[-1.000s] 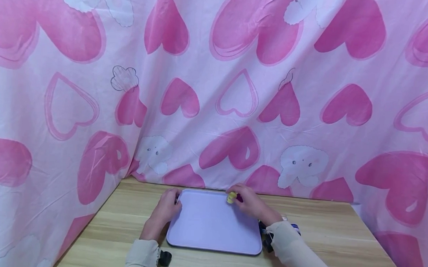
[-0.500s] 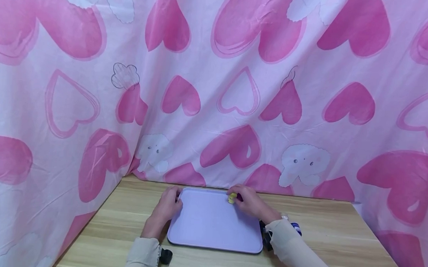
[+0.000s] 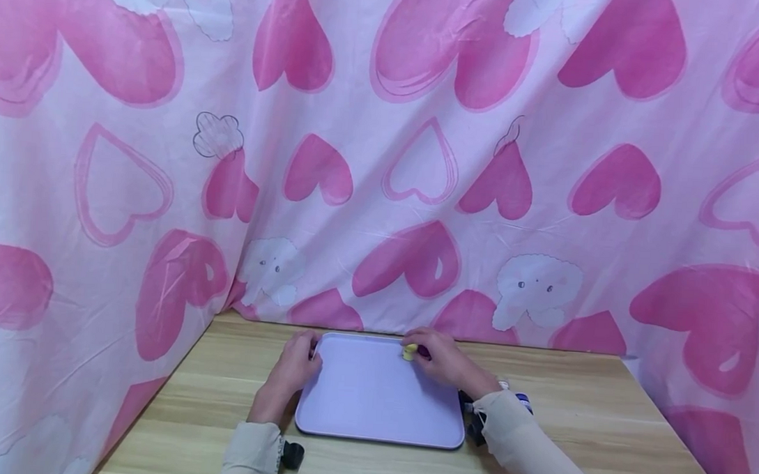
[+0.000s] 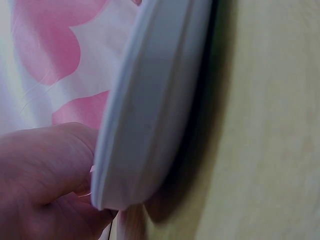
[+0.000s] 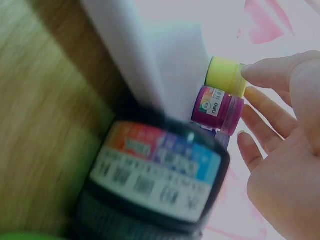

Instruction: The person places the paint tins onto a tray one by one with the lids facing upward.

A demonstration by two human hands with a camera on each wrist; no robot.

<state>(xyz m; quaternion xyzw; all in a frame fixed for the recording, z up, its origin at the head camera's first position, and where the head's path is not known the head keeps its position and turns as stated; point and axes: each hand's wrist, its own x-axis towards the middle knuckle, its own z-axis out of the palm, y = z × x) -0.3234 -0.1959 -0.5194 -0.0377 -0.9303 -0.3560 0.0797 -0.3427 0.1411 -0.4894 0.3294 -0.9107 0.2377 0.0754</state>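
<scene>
At the tray (image 3: 380, 397) the left hand (image 3: 295, 368) grips, the right hand (image 3: 443, 360) pinches a yellow jar (image 3: 408, 352), cap up, axis vertical.

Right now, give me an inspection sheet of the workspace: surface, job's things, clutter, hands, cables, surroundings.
Surface: wooden table, pale, grained.
Job's things: lilac tray on the table; yellow jar and purple jar side by side at its far right corner; another jar beside them, mostly hidden.
Clutter: dark labelled jar close to the right wrist camera, blurred; blue item right of the tray, partly hidden, possibly the same jar.
Hands: left hand grips the tray's left edge; right hand holds the yellow jar.
Cables: nothing seen.
Surroundings: pink heart-print curtain behind and at both sides.
</scene>
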